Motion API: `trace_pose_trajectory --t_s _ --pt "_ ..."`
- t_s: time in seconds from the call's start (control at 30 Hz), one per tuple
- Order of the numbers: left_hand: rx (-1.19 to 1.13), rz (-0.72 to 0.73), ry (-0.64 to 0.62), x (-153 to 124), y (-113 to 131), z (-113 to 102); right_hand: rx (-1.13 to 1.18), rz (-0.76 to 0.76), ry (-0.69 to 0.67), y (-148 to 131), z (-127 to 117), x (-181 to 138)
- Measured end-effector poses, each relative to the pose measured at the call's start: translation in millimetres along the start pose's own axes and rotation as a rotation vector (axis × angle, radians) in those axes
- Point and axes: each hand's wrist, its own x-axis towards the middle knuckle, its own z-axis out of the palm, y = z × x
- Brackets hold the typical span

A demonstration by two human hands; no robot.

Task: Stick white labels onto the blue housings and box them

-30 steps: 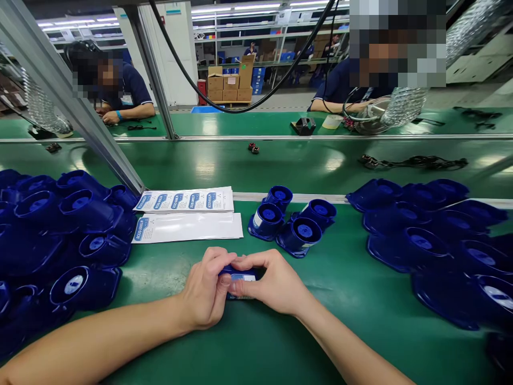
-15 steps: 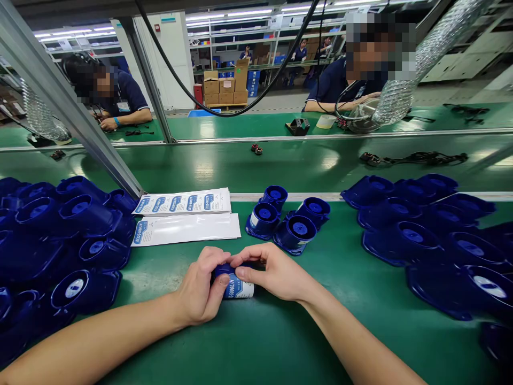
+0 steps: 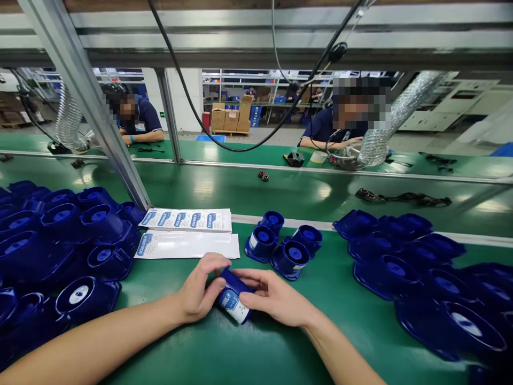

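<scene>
One bench (image 3: 180,347), glossy green, flat | label sheets (image 3: 216,245), thin, white, oblong | left grip (image 3: 203,289) pinching the cup (image 3: 234,280) at its far-left end, right grip (image 3: 277,299) pinching its right side | cup between them over the bench: smooth blue cylinder, long axis slanting far left to near right | label (image 3: 235,308) curved round it, white-and-blue

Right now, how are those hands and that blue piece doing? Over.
Right hand gripping blue part, white-and-blue label showing. Left hand at its upper end. Part held slanted. Four similar parts just beyond, not blocking the hands.
</scene>
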Motion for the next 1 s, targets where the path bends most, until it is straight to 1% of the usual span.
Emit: trace_pose_trajectory --t_s 0.07,0.1,0.13,0.17,0.2,0.23,0.3,0.37,0.5,0.6,0.67,0.73,0.87,0.93,1.0 --pt "-0.059 -0.199 0.161 -4 1 5 0.192 0.012 0.099 4 7 3" --pt "-0.137 -0.321 0.232 -6 2 8 0.283 0.009 0.144 6 10 4" --pt "-0.248 -0.437 0.274 -8 2 10 0.358 -0.004 0.176 8 12 6" --pt "-0.379 -0.529 0.280 -10 3 13 0.415 -0.023 0.199 10 14 8" --pt "-0.508 -0.589 0.251 -11 3 14 0.448 -0.049 0.214 11 16 9" --pt "-0.610 -0.615 0.201 -12 3 16 0.461 -0.080 0.225 13 18 11" --pt "-0.742 -0.630 0.122 -12 3 16 0.447 -0.142 0.241 15 21 12" --pt "-0.775 -0.624 0.095 -10 2 14 0.431 -0.184 0.255 17 24 13" --pt "-0.669 -0.614 0.133 -3 3 11 0.396 -0.172 0.305 22 28 13" --pt "-0.618 -0.684 0.176 0 5 11 0.360 -0.133 0.366 26 33 15" --pt "-0.597 -0.736 0.182 1 6 12 0.334 -0.124 0.391 29 36 17" --pt "-0.570 -0.754 0.193 2 7 11 0.308 -0.129 0.401 31 38 19" --pt "-0.552 -0.718 0.187 4 7 8 0.296 -0.186 0.374 31 35 21" --pt "-0.550 -0.718 0.166 4 7 7 0.306 -0.178 0.363 30 33 22" --pt "-0.530 -0.748 0.155 3 8 7 0.315 -0.149 0.385 31 33 22"
